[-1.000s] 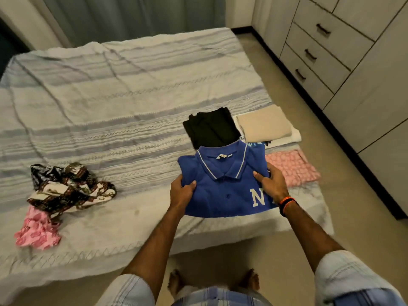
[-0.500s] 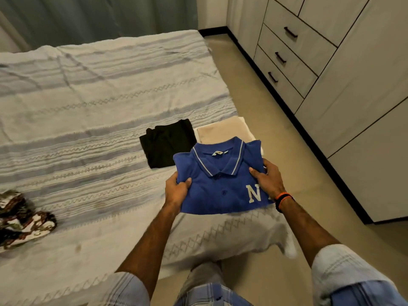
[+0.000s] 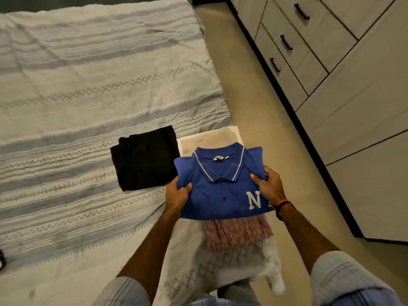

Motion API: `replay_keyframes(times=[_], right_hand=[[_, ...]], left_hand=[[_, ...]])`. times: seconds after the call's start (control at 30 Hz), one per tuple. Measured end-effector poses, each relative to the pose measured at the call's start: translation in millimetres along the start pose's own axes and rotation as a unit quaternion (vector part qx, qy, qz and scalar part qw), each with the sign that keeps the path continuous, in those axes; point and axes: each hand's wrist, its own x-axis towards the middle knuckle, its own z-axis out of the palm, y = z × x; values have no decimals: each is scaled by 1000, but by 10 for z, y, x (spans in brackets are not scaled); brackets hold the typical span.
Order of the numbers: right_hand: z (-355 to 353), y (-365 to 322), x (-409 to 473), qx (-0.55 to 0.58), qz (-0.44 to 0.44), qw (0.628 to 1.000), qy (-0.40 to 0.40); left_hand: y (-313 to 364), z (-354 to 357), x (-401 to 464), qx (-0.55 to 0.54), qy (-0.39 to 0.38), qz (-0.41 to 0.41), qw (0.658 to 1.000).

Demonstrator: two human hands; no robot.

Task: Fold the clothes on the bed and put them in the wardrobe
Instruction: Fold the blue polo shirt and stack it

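Bed (image 3: pixel 66 89): striped cover. Black folded garment (image 3: pixel 144 157), lying flat. Left hand (image 3: pixel 177 194) pinching the blue polo shirt (image 3: pixel 217 191)'s left edge; shirt folded, above the bed's corner. Right hand (image 3: pixel 268 186) pinching the right edge. Likely light, soft, floppy; support both sides. Wardrobe (image 3: pixel 331 85), shut.

A folded blue polo shirt (image 3: pixel 218 186) is held flat between both hands, the left hand (image 3: pixel 176 195) gripping its left edge and the right hand (image 3: pixel 270 187) its right edge, thumbs on top. It hangs above the near right corner of the bed (image 3: pixel 88 85), over a folded beige garment (image 3: pixel 212 138) and a folded pink patterned garment (image 3: pixel 238 233). A folded black garment (image 3: pixel 144 157) lies just beside them on the striped bedspread. The wardrobe (image 3: pixel 353 96), with its drawers, stands to the right across a strip of floor (image 3: pixel 254 107).
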Motion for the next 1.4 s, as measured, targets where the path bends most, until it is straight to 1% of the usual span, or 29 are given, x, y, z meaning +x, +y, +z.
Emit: replay_keyframes(times=[0.2, 0.27, 0.37, 0.47, 0.53, 0.6, 0.63, 0.67, 0.7, 0.77, 0.83, 0.97, 1.23, 1.4], right_hand=[[167, -67, 816, -8, 24, 999, -41], [277, -77, 1170, -10, 24, 998, -54], [349, -132, 1478, -3, 21, 998, -56], [442, -97, 1869, -9, 31, 998, -62], [503, -7, 2059, -63, 52, 995, -58], [530, 64, 2136, -196, 86, 976, -34], [546, 84, 2132, -257, 92, 962, -23], [572, 101, 2114, -287, 82, 954, -23], [595, 110, 2070, -295, 59, 953, -41], [643, 142, 1974, -295, 7, 949, -109], [662, 145, 1860, -297, -6, 943, -151], [621, 31, 1642, -263, 10, 955, -139], [346, -264, 1014, -223, -42, 966, -120], [228, -375, 504, -177, -75, 974, -121]], left_hand=[[175, 215, 621, -19, 29, -46, 998], [245, 273, 909, -28, 40, -53, 997], [339, 288, 1149, -44, 54, -44, 997], [285, 326, 1518, -49, 56, -55, 996], [170, 346, 1719, 6, 51, -79, 996], [42, 356, 1833, 82, 24, -138, 987], [-5, 371, 1857, 110, 0, -160, 981], [-41, 393, 1867, 134, -25, -166, 977], [-47, 419, 1851, 156, -45, -159, 974], [-47, 467, 1815, 187, -54, -141, 971], [-13, 476, 1734, 199, -50, -136, 969], [70, 422, 1541, 217, -57, -100, 969], [297, 273, 715, 156, -31, -42, 986], [328, 161, 70, 130, 3, -17, 991]])
